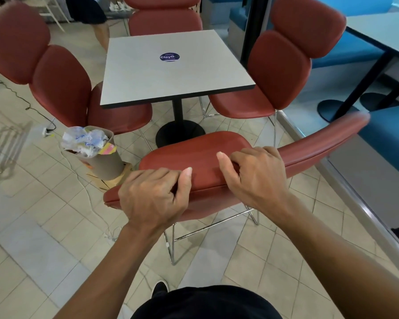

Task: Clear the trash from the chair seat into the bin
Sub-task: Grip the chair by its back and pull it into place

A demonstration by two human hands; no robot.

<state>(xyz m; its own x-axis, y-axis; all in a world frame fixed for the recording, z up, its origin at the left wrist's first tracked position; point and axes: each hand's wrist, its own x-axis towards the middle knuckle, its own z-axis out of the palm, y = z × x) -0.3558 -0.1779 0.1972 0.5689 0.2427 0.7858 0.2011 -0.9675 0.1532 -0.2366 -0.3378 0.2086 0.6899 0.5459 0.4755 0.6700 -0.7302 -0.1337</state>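
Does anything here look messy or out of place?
Yes. The bin on the floor is overfull, crumpled wrappers heaped above its rim. The near red chair sits tilted, gripped at its edge by the left hand and right hand. Its seat shows no trash.

Both hands curled over the near edge of a red chair (194, 155): left hand (152, 194) gripping toward the left end, right hand (253, 173) just beside it, thumbs lying on the upholstery. Seat bare. Left of the chair, on the tiled floor (44, 226), a tan bin (106, 162) heaped with crumpled paper and plastic trash (85, 140). Beyond, a square grey counter (171, 74) bearing a round blue sticker (169, 57), ringed by three more red chairs.
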